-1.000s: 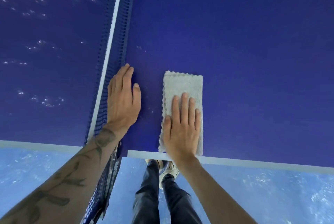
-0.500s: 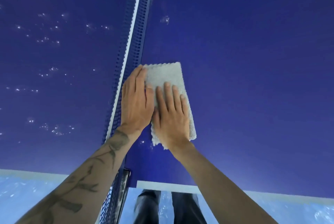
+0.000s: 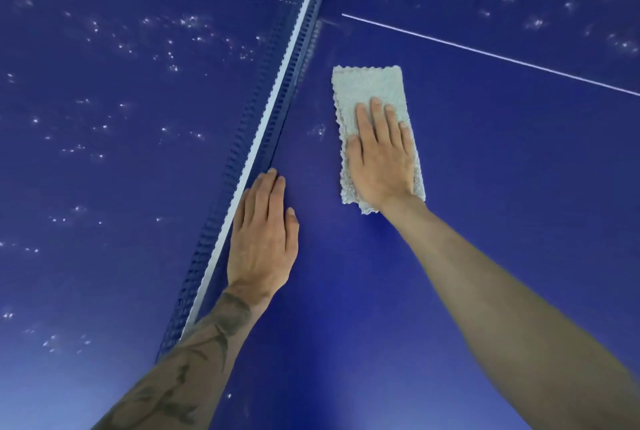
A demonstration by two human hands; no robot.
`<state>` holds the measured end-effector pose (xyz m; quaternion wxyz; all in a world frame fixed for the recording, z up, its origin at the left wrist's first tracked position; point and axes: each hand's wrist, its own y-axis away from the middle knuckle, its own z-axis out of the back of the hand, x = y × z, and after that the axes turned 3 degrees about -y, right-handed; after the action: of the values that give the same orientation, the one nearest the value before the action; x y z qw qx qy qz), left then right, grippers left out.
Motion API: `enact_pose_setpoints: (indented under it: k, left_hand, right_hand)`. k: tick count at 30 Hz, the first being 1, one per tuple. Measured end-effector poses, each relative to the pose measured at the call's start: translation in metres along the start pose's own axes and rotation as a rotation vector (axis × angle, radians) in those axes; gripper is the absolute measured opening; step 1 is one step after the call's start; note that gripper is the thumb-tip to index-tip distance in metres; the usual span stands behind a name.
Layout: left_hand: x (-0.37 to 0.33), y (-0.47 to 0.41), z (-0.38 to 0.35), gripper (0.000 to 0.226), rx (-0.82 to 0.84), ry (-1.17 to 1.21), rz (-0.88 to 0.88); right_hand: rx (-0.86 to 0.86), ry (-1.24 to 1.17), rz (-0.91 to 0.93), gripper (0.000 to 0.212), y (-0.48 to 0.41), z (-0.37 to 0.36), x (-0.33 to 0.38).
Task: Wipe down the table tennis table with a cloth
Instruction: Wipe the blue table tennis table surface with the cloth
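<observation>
Spreading across the whole view, the dark blue desk [image 3: 502, 207] is seen from above; the blue net [image 3: 277, 93], with a white band along its top, runs diagonally from the lower left of centre up to the top edge and splits the surface into two halves; a thin white line [image 3: 485, 53] crosses both halves on the far side; pale specks [image 3: 104, 31] lie scattered over the half left of the net and over the far strip beyond the line; the tattooed left forearm [image 3: 194, 360] and the bare right forearm [image 3: 502, 291] reach in from below; the cloth [image 3: 367, 90], a pale grey rectangle with scalloped edges, lies flat on the right half, near the net but apart from it, its far end short of the white line; the right grip [image 3: 381, 159] is released, palm down, straight fingers pressing the near part of the cloth; the left grip [image 3: 261, 235] is also released, flat on the desk just beside the foot of the net, holding nothing and apart from the cloth; a small faint patch of specks [image 3: 317, 129] sits between net and cloth.
</observation>
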<state>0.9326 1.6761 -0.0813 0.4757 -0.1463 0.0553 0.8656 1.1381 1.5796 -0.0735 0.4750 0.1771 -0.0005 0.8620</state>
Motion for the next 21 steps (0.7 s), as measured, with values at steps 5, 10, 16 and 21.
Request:
enact_pose_setpoints:
  k: [5, 10, 16, 21]
  left_hand:
    - [0.000, 0.000, 0.000, 0.053, 0.010, -0.052, 0.030]
    - [-0.001, -0.002, -0.001, 0.054, 0.017, -0.056, 0.045]
    - [-0.001, -0.003, 0.001, 0.055, 0.058, -0.056, 0.042]
    - [-0.003, -0.005, 0.007, 0.055, 0.070, -0.051, 0.050]
  right_hand:
    - [0.002, -0.002, 0.034, 0.059, -0.062, 0.014, -0.002]
    - [-0.045, 0.009, -0.071, 0.060, -0.134, 0.024, 0.016]
    - [0.048, 0.040, 0.199, 0.060, -0.143, 0.021, 0.040]
    - [0.042, 0.054, 0.167, 0.060, -0.158, 0.030, 0.017]
